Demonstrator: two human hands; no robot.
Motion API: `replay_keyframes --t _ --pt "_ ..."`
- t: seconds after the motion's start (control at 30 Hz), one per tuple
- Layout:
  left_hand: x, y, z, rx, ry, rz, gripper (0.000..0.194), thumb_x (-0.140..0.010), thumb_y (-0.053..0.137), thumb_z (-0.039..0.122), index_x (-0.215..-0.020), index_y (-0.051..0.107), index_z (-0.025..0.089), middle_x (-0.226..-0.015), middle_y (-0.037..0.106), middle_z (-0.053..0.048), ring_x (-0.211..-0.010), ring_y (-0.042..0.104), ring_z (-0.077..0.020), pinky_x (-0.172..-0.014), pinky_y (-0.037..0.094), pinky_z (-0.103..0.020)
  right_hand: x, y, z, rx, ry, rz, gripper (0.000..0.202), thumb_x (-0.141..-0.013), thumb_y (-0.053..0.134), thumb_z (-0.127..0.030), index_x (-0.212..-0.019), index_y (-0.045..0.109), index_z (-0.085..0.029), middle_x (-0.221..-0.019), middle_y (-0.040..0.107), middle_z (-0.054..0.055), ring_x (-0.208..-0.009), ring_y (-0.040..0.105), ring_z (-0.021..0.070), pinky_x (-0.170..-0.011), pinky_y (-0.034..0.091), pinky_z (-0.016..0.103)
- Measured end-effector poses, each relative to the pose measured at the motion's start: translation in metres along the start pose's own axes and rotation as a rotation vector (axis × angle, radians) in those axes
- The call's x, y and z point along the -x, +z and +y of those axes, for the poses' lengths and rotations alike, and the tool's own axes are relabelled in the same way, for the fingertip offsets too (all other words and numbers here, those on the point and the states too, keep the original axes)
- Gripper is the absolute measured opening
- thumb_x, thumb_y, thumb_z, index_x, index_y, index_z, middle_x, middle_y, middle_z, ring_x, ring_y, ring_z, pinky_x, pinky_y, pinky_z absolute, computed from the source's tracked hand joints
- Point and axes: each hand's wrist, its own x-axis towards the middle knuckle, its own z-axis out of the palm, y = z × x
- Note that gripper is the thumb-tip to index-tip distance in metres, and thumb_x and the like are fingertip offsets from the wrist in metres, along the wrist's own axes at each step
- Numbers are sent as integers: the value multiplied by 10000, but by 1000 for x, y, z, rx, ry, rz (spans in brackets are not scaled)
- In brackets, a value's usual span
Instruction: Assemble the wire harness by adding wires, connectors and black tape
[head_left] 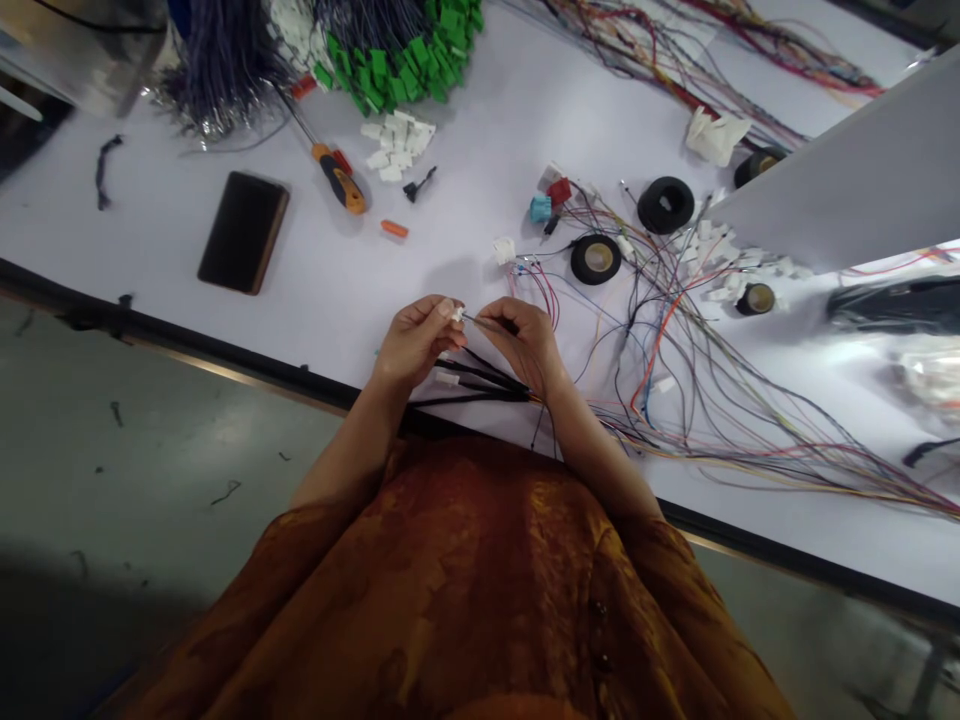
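Near the table's front edge, my left hand point(421, 338) pinches a small white connector point(457, 314) between thumb and fingers. Just to its right, my right hand point(527, 340) is closed on a thin wire point(474, 319), whose end meets the connector. Black-sleeved wires point(487, 384) run beneath both hands, with another white connector point(448, 379) beside them. Behind my right hand lie a white connector block point(504, 251) and thin red and blue wires. How far the wire sits inside the connector is too small to tell.
A phone point(243, 232) and a screwdriver point(339, 178) lie at the left. Green connectors point(405, 70) are heaped at the back. Black tape rolls point(596, 260) and a spread of loose wires point(675, 350) occupy the right, near a pale upright panel point(855, 170).
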Motion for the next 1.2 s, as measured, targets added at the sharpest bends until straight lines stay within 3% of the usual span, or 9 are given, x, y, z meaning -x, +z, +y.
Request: replay_keyframes --t 0.2,0.47,0.7,0.9,1.07,1.2 --pt "1 0 -2 -45 25 -11 334 -797 778 472 -839 649 167 -655 666 24 -517 645 -71 -473 509 -144 0 0 1 36 11 21 261 -896 613 -374 -737 614 -167 -675 528 -24 -638 429 90 -605 353 239" --pt "-3 5 -11 40 108 -2 286 -814 779 434 -829 671 169 -596 616 43 -476 581 -50 -454 483 -140 2 5 1 -139 139 23 261 -855 638 -392 -729 593 -167 -656 493 -32 -624 405 86 -578 337 234" --pt "-9 6 -21 146 20 49 230 -866 736 365 -806 663 156 -607 604 37 -458 535 -38 -439 445 -144 5 10 6 -130 88 -41 231 -870 634 -383 -771 639 -174 -714 597 -13 -668 489 101 -632 396 240" --pt "-7 1 -26 70 119 -40 286 -815 771 412 -802 664 147 -636 610 25 -485 545 -51 -449 440 -159 6 11 8 -76 159 121 191 -871 628 -343 -800 689 -176 -703 618 -14 -637 507 101 -617 408 243" --pt "-7 -4 -24 16 93 -92 302 -826 750 431 -780 642 153 -607 587 27 -465 533 -64 -445 442 -175 4 4 4 -203 297 5 209 -846 653 -362 -804 679 -159 -640 558 -32 -575 455 83 -533 356 228" --pt "-7 -4 -19 -37 66 -75 254 -831 736 393 -784 635 164 -610 599 31 -457 538 -65 -445 453 -177 3 1 0 -202 306 -21 186 -844 654 -343 -783 671 -168 -621 527 -35 -567 426 81 -530 346 233"
